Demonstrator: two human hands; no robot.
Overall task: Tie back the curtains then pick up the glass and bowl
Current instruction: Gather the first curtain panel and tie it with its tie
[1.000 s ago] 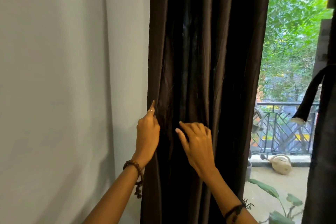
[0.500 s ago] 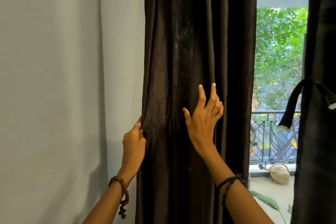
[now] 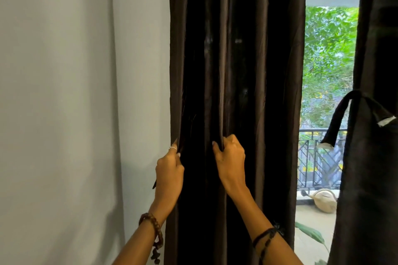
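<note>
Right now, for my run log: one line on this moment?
step: gathering left curtain | left hand: grips its edge | right hand: grips a fold | right curtain: tied

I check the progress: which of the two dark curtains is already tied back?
The right curtain, at the frame's edge: a tie band is around it. The left curtain hangs loose, gripped by both hands.

Mid-frame hangs a dark brown curtain (image 3: 237, 71). The left hand (image 3: 169, 173) pinches its left edge; the right hand (image 3: 229, 159) grips a central fold. A tied curtain (image 3: 370, 157) fills the right edge.
</note>
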